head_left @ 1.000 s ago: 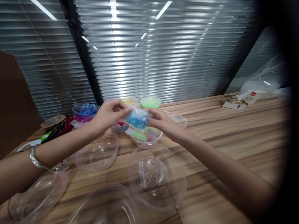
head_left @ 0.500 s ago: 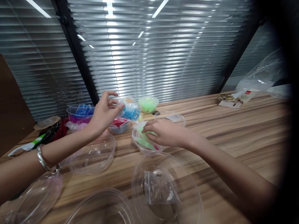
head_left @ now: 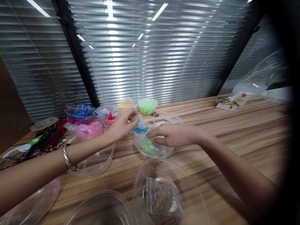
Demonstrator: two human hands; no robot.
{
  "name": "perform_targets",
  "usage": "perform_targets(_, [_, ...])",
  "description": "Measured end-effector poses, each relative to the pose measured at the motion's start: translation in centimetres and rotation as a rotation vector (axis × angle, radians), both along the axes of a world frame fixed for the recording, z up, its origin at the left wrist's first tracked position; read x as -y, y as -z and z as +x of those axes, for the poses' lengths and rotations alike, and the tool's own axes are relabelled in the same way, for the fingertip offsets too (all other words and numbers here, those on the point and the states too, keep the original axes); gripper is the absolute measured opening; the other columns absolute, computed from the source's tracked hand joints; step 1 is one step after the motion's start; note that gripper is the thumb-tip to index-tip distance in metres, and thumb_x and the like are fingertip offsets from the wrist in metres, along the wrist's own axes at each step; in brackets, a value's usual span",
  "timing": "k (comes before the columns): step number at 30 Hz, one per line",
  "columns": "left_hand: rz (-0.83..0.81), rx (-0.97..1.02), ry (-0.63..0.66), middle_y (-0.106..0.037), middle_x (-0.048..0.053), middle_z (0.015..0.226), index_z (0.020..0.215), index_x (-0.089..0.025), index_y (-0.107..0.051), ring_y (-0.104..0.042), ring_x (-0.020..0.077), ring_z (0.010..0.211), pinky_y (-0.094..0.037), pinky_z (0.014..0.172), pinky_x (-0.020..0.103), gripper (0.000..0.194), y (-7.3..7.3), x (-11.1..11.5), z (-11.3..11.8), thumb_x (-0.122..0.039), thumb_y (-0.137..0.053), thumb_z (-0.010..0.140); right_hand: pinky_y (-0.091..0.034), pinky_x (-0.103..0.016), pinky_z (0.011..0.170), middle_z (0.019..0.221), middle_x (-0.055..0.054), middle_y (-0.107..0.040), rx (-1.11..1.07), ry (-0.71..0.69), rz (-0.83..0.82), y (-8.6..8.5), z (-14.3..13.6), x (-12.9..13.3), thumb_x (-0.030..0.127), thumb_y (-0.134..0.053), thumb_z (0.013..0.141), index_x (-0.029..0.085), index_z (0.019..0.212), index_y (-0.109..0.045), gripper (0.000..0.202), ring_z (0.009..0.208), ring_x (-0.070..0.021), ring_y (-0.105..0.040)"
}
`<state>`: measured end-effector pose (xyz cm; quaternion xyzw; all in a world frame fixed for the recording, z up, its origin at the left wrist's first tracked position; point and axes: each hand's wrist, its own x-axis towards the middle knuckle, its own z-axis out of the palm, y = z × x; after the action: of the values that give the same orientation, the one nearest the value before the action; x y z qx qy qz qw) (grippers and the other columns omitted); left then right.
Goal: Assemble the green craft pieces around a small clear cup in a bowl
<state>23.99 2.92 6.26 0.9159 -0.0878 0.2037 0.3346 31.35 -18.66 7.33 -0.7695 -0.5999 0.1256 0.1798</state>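
Observation:
My left hand pinches a clear plastic bag of blue pieces, held over the back rim of a clear round bowl. Inside that bowl lies a bag of light green pieces. My right hand reaches over the bowl from the right, its fingers bent and touching the green bag. The fingertips of my right hand are partly hidden among the bags. Behind my left hand are bowls with red bags and pink bags.
A green-filled bowl and a yellow-orange one stand by the window blinds. Blue bags fill a bowl at left, near dark cords. In front, a large clear lid holds a zip bag. A small box sits at right.
My left hand has moved right and down with the blue bag, toward the bowl. My right hand has shifted slightly right. The red and pink bags are now less covered.

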Motion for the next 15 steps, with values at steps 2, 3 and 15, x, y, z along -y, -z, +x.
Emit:
perform_targets(2, [-0.019, 0.0, -0.002, -0.065, 0.003, 0.094, 0.097, -0.016, -0.061, -0.059, 0.0145, 0.082, -0.046, 0.075, 0.028, 0.017, -0.1, -0.2, 0.3, -0.028, -0.058, 0.086, -0.047, -0.031, 0.083, 0.105, -0.003, -0.068, -0.007, -0.015, 0.018, -0.4, 0.5, 0.3, 0.017, -0.051, 0.084, 0.025, 0.112, -0.069, 0.034, 0.093, -0.02, -0.062])
perform_targets(3, [-0.031, 0.01, -0.011, -0.066, 0.003, 0.092, 0.096, -0.016, -0.062, -0.059, 0.0142, 0.08, -0.046, 0.074, 0.028, 0.018, -0.2, -0.3, 0.5, -0.03, -0.059, 0.085, -0.046, -0.032, 0.087, 0.11, -0.003, -0.066, 0.001, -0.02, 0.038, -0.6, 0.7, 0.4, 0.015, -0.048, 0.085, 0.026, 0.113, -0.067, 0.036, 0.099, -0.0203, -0.06])
perform_targets(15, [-0.499, -0.091, -0.029, -0.068, 0.003, 0.085, 0.092, -0.017, -0.061, -0.063, 0.0148, 0.076, -0.048, 0.068, 0.026, 0.02, -1.1, 1.6, 0.6, -0.031, -0.067, 0.077, -0.046, -0.034, 0.086, 0.105, -0.004, -0.06, -0.169, 0.266, 0.364, -1.8, 2.6, 1.8, 0.015, -0.045, 0.084, 0.02, 0.096, -0.055, 0.016, 0.1, -0.0196, -0.055])
